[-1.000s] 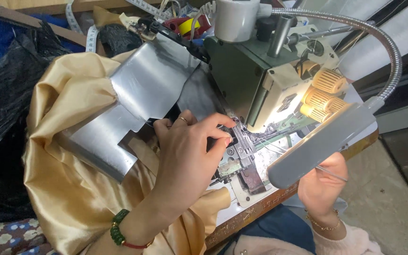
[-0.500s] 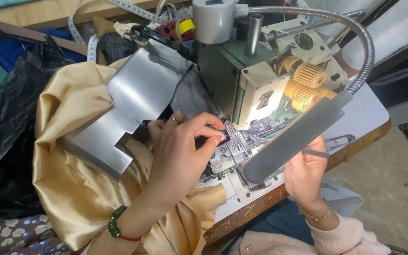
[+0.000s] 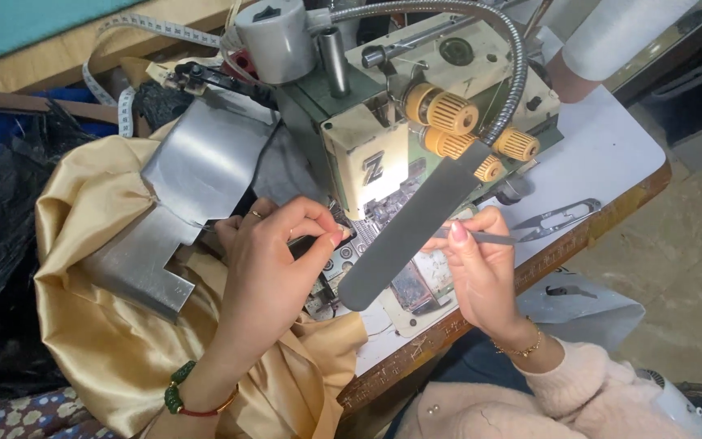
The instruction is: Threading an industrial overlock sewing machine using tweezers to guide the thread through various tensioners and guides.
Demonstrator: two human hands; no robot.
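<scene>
Right hand (image 3: 481,276) pinches tweezers (image 3: 489,237) beside sewing machine (image 3: 383,138).

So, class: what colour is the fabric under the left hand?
Golden yellow satin fabric, below the left hand; head view.

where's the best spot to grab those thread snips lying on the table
Probably the bowed rear end of the thread snips, which points toward the table's right edge. They lie flat on bare white tabletop with the blades aimed left toward the right hand, so come from above and the right, pinching across the two arms; that keeps fingers clear of the tips.
</scene>
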